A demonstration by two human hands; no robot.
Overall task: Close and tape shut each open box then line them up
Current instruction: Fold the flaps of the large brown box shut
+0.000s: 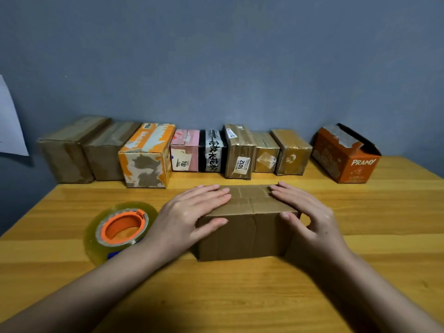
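Observation:
A plain brown cardboard box (247,227) sits in the middle of the wooden table, its top flaps folded down. My left hand (189,212) lies flat on its left top edge, thumb against the front face. My right hand (310,215) lies on the right top edge the same way, fingers straight. A roll of clear tape (120,229) with an orange core lies flat on the table just left of my left wrist. Along the wall stands a row of several closed boxes (168,152).
An orange box marked PRAMY (346,157) stands apart at the back right, its top open with a torn taped flap. The table (240,296) has its left edge near the tape roll. A white sheet (10,126) hangs on the blue wall at left.

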